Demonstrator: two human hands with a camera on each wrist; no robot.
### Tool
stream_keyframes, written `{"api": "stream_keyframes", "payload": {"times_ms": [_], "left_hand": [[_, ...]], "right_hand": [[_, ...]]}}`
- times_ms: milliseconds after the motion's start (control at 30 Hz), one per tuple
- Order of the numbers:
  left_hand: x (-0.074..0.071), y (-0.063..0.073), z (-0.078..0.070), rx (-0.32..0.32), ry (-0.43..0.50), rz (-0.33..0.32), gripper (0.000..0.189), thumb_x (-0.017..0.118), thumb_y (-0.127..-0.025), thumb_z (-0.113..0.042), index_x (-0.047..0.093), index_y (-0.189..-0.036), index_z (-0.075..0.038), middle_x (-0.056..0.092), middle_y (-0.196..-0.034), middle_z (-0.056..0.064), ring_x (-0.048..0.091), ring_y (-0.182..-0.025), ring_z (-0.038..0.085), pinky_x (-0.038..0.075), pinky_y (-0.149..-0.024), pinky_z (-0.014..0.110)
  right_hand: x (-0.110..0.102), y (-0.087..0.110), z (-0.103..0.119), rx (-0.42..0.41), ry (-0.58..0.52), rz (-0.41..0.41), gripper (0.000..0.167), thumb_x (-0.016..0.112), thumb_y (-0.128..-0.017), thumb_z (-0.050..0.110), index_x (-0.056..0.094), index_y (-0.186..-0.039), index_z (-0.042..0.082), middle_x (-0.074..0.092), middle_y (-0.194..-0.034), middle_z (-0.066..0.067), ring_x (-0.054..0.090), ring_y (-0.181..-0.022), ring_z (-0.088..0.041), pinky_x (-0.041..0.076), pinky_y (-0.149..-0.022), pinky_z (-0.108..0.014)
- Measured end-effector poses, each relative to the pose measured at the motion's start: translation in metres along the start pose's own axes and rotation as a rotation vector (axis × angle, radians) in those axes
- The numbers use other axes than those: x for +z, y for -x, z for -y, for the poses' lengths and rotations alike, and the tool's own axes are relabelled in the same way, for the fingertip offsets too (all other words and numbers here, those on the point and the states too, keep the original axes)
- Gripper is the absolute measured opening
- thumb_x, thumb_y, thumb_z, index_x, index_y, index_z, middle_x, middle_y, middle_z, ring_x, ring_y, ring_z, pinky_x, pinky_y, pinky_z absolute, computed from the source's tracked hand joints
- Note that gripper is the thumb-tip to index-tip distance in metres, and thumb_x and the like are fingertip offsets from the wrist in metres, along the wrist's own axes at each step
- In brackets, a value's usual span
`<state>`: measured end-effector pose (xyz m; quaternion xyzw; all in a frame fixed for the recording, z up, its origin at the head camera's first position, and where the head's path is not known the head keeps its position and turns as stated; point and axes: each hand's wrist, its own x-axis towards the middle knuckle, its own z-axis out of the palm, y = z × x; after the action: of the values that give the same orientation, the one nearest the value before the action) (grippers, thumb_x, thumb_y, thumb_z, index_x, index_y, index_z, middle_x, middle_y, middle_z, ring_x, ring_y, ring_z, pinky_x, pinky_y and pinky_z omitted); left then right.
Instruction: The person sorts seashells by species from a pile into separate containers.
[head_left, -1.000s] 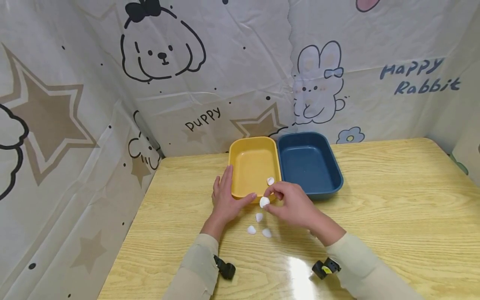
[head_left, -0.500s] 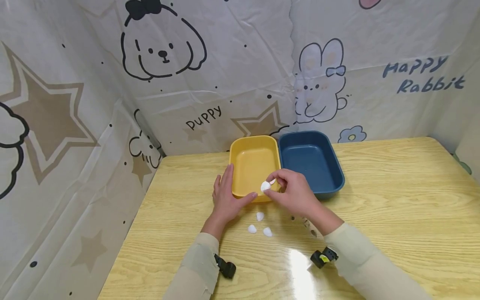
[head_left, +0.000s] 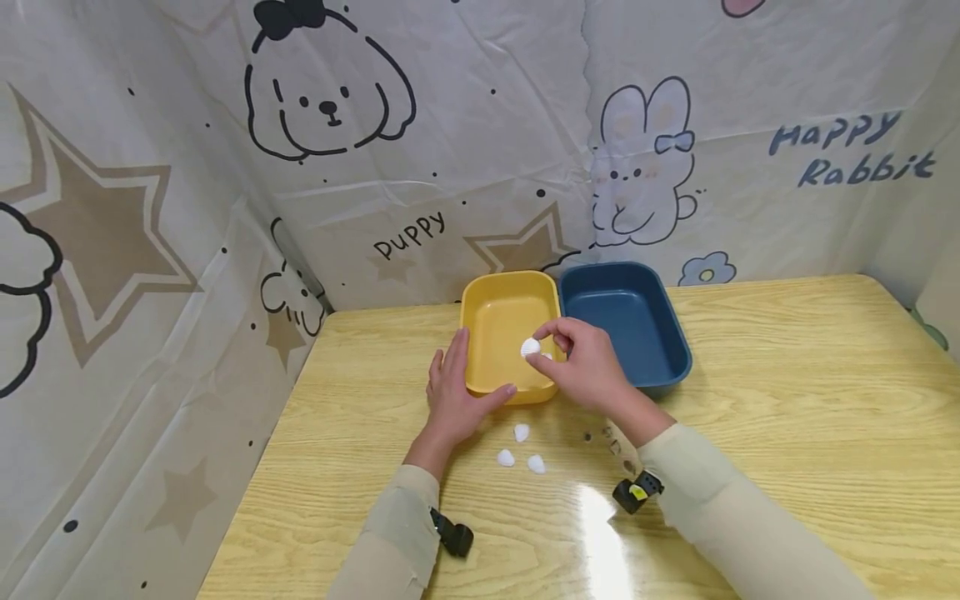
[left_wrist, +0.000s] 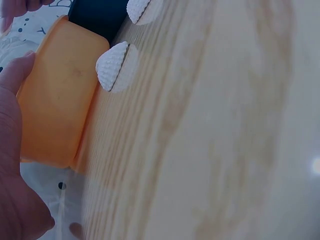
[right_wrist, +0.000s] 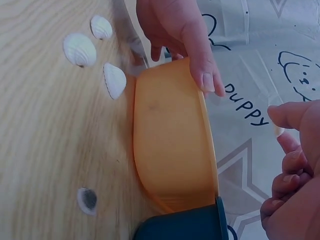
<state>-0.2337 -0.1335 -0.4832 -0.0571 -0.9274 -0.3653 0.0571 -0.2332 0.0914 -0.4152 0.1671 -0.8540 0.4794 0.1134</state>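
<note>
My right hand [head_left: 588, 362] pinches a white ribbed seashell [head_left: 530, 347] between thumb and fingertips, over the yellow tray [head_left: 498, 317]. Behind those fingers a second white shell shows in part inside the tray. At the tray's front left corner rests my left hand [head_left: 457, 396], its fingers along the side and its thumb on the front rim. In front of the tray, on the wooden table, lie three white shells [head_left: 521, 432]. From the right wrist, the pinched shell [right_wrist: 279, 131] is mostly covered by the fingers.
A dark blue tray [head_left: 675, 329] stands against the yellow one on its right. Several small dark shells [head_left: 628, 465] lie beside and partly under the right forearm. A printed cloth [head_left: 480, 125] hangs behind the table and along its left.
My right hand has carried the pinched shell from the yellow tray's front edge up and over its inside. The left hand has stayed at the tray's corner.
</note>
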Motion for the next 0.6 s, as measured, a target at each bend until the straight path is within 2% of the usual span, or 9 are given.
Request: {"api": "stream_keyframes", "payload": {"times_ms": [233, 433, 600], "left_hand": [[-0.001, 0.000, 0.000, -0.002, 0.005, -0.002, 0.115, 0.074, -0.077, -0.068, 0.003, -0.161, -0.035, 0.008, -0.166, -0.011, -0.001, -0.149, 0.035, 0.006, -0.113, 0.062], [0.000, 0.000, 0.000, -0.005, -0.002, 0.001, 0.114, 0.077, -0.078, -0.061, 0.003, -0.161, -0.035, 0.009, -0.166, -0.009, -0.001, -0.149, 0.036, 0.005, -0.113, 0.062], [0.000, -0.002, 0.001, -0.004, -0.009, 0.000, 0.114, 0.077, -0.079, -0.061, 0.002, -0.161, -0.037, 0.008, -0.166, -0.010, 0.000, -0.149, 0.037, 0.005, -0.113, 0.061]], "right_hand": [[0.002, -0.012, -0.004, 0.004, -0.002, -0.036, 0.021, 0.082, -0.086, 0.021, 0.068, -0.098, 0.011, 0.041, -0.073, -0.007, 0.041, -0.066, -0.023, 0.033, -0.061, -0.036], [0.005, -0.022, -0.008, 0.039, -0.011, -0.047, 0.023, 0.081, -0.086, 0.023, 0.068, -0.101, 0.009, 0.044, -0.076, -0.014, 0.041, -0.067, -0.024, 0.033, -0.060, -0.035], [0.008, -0.028, -0.013, 0.059, -0.004, -0.064, 0.024, 0.080, -0.087, 0.022, 0.068, -0.103, 0.008, 0.041, -0.074, -0.007, 0.041, -0.067, -0.024, 0.032, -0.060, -0.034]]}}
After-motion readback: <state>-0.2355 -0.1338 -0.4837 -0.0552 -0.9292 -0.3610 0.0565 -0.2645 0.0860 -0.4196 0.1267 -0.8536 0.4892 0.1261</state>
